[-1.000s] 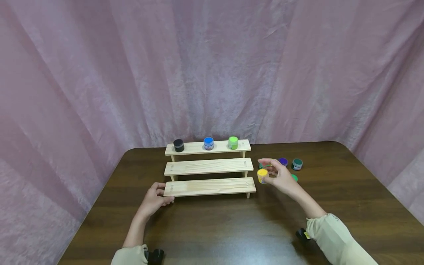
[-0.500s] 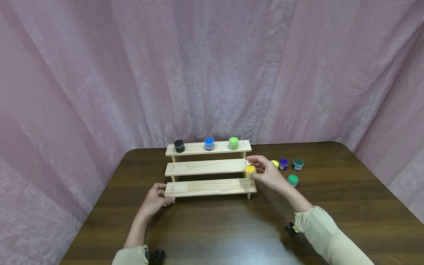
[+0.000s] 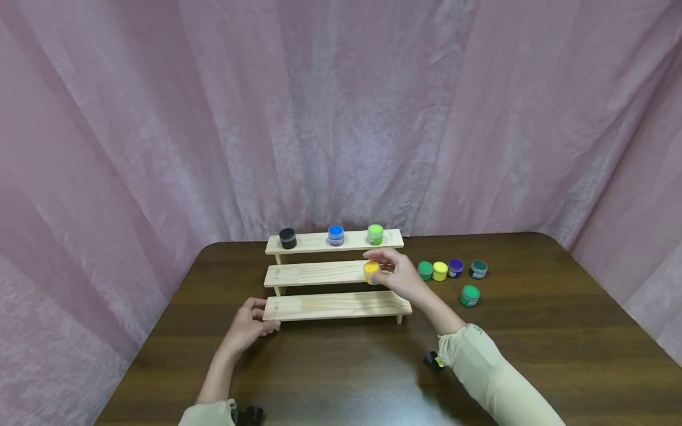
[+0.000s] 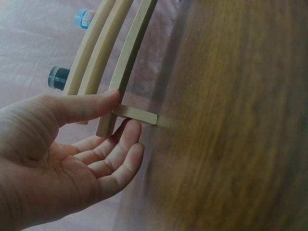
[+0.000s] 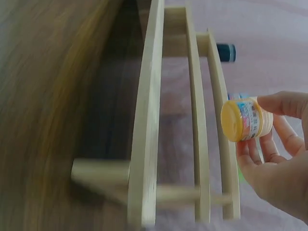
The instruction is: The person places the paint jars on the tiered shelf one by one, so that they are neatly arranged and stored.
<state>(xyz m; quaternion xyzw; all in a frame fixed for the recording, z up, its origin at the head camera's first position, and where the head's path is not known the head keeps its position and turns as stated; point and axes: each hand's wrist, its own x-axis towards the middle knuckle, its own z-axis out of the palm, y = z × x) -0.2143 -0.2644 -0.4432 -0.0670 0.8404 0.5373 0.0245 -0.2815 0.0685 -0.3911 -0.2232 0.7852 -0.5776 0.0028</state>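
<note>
A three-step wooden rack [image 3: 319,307] stands on the table. My left hand [image 3: 247,325] holds the left end of its lowest step; in the left wrist view the thumb [image 4: 91,107] lies on the board's front edge and the fingers curl beneath. With thumb and fingers, my right hand [image 3: 396,273] pinches a yellow-orange paint jar [image 5: 245,119] over the right part of the middle step. On the top step stand a black jar [image 3: 288,238], a blue jar [image 3: 335,235] and a light green jar [image 3: 375,235].
Right of the rack, a row on the brown table [image 3: 341,367] has a green jar [image 3: 425,270], a yellow jar [image 3: 439,271], a purple jar [image 3: 455,268] and a dark green jar [image 3: 478,269]. Another green jar [image 3: 470,296] sits nearer. Pink curtains [image 3: 341,118] hang behind.
My right hand has carried the yellow-orange jar left, from beside the rack to over the middle step, uncovering the jars on the table. The left hand has stayed at the rack's end.
</note>
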